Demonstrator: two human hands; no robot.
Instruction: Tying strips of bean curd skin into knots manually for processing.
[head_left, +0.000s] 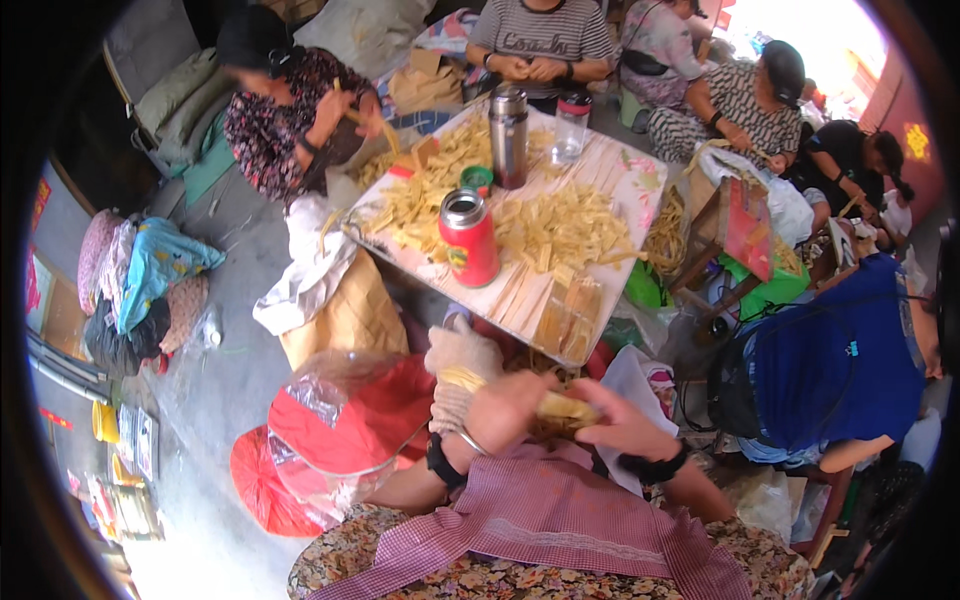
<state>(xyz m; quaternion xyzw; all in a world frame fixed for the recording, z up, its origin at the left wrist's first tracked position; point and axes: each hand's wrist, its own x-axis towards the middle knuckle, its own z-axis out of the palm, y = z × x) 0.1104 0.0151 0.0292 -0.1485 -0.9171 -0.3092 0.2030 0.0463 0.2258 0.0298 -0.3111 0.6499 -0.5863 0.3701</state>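
Observation:
My left hand (510, 412) and my right hand (626, 424) meet above my lap, both blurred. Between them is a folded bundle of pale yellow strips (562, 409), with my fingers around its two ends. The strips' material cannot be told. A cream knitted glove (465, 356) lies just beyond my left hand. Flat yellow pieces (562, 229) are heaped on the table (517, 304) in front of me. At the table's near corner rest flat bundles of brown-yellow strips (570, 319). An uncapped red flask (469, 247) stands among the pieces.
A steel thermos (508, 139) and a clear bottle (571, 127) stand at the table's far side. Red bags (352, 420) lie at my left, below a brown paper sack (349, 315). Several people sit around, one in a blue shirt (832, 360) at my right.

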